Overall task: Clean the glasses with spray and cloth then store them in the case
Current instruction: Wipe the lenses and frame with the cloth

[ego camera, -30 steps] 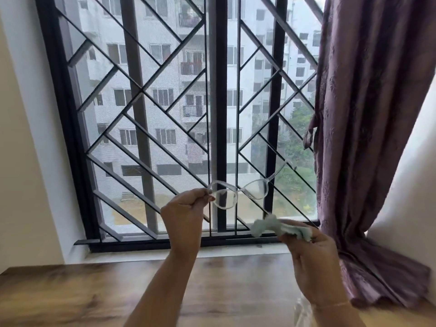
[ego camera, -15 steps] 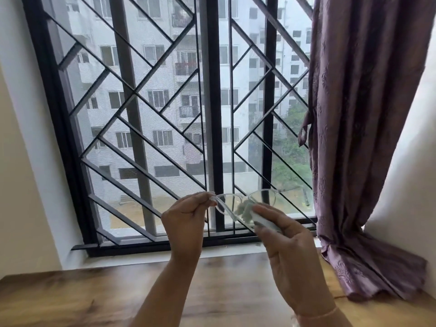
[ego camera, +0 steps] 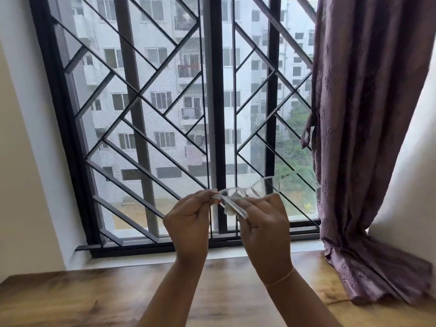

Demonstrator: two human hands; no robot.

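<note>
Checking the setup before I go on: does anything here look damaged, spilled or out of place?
Nothing looks damaged or spilled. The left hand holds the glasses while the right hand rubs the cloth on a lens. Only the curtain hem lies bunched on the table.

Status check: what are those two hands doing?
Left hand pinches glasses. Right hand rubs cloth on one lens. Nothing in the way.
</note>
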